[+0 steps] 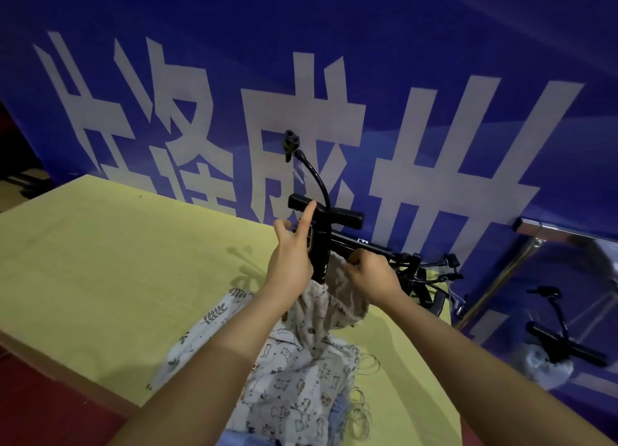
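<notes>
Currently, a black pump [320, 248] is being held upright over the worktop [100, 245], toward its far edge. The barrel is being gripped by the left hand [290, 261], with the thumb and lower fingers curled round it. The index finger is being stretched straight up, its tip touching the T-handle [341, 215]. A thin hose [317, 178] is arching up from the pump top and ending in a black nozzle head. The rim of a beige cloth [334, 303] is being pinched by the right hand [371, 275], just right of the barrel. The cloth is hanging below both hands, and the pump's lower end is being hidden by it. The hands are being held close together, one on either side of the barrel. Printed fabric [294, 378] with bears and leaves is lying bunched on the near part of the worktop, under the forearms. Black clamps and cables [423, 278] are lying at the far right. A blue banner [434, 61] with white characters is hanging behind. The pump is being reflected in a mirror [568, 295] at the right.
</notes>
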A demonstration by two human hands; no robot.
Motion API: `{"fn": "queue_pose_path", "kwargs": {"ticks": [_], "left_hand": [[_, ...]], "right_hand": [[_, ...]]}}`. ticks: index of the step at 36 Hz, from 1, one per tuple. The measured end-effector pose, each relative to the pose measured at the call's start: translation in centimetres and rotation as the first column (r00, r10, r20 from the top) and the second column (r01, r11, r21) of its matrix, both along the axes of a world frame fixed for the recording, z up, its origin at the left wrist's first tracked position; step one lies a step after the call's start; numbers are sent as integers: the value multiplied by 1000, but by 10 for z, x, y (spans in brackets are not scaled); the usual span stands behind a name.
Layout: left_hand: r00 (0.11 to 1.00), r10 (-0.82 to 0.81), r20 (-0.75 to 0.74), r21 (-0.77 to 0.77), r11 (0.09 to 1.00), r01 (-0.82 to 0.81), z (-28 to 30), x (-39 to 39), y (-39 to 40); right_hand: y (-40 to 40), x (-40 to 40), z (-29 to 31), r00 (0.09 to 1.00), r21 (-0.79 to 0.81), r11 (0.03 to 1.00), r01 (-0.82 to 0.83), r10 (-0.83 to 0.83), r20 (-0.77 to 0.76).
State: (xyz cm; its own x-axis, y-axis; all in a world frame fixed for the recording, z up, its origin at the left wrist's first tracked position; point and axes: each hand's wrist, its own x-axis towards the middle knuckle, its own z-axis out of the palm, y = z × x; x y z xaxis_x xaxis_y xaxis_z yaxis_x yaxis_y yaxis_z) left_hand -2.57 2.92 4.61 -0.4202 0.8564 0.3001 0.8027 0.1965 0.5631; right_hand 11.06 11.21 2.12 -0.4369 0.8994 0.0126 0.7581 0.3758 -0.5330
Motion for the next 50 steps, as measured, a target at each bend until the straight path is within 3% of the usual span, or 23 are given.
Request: {"fn": "queue_pose_path", "kwargs": {"ticks": [8, 15, 19, 24, 30, 35, 38, 41, 46, 50], "left_hand": [[982, 67, -177, -68, 994, -80, 11, 6, -6], [962, -8, -272, -113, 993, -24, 15, 9, -6], [950, -17, -311, -119, 993, -21, 17, 9, -8], [937, -40, -348, -128, 992, -5, 24, 8, -13], [913, -49, -405, -92, 996, 12, 44, 6, -15], [873, -67, -482, -81, 996, 32, 64, -3, -13], [834, -122, -539, -122, 990, 66, 69, -8, -12], [783, -195, -591, -184, 977, 105, 65, -11, -12], [773, -192, -605, -178, 978, 104, 54, -8, -12], [791, -146, -595, -105, 989, 104, 52, -5, -11]], "right_hand": [[8, 11, 25, 976, -95, 995, -32, 11, -218], [6, 7, 41, 985, 35, 994, -100, 94, 143], [8, 7, 46, 980, 56, 992, -113, 102, 169], [2, 12, 58, 979, 49, 994, -97, 104, -176], [-6, 6, 81, 841, 46, 989, -140, 143, -522], [-1, 1, 104, 767, 60, 992, -111, 124, -630], [4, 1, 119, 813, 170, 976, -136, 208, -544], [7, -1, 135, 922, 333, 920, -204, 296, -251], [13, -5, 141, 956, 402, 867, -294, 274, 107], [14, -3, 134, 975, 490, 844, -218, 165, 150]]}}
